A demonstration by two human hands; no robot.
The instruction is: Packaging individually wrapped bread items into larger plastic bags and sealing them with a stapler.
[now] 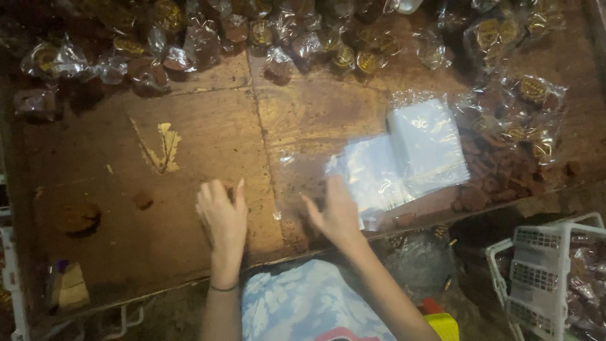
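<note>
- Our right hand [338, 215] rested at the near-left corner of the stack of clear plastic bags [404, 161], its fingers [334, 189] spread and lying on the lowest bag, clamped on nothing that we could see.
- The stack lay up and to the right of that hand on the wooden worktop [208, 126], its long axis slanting from the near left toward the far right.
- Our left hand [222, 215] sat well apart from the bags, to their left. Its fingers [218, 191] were curled together over something small and dark, perhaps a cookie, though blur kept us from telling whether they gripped it.
- The right hand was plainly the nearer to the bags.
- Wrapped cookies [278, 38] crowded the far edge, more of them lay beyond the stack, and a white plastic basket [536, 265] stood low at the right.
</note>
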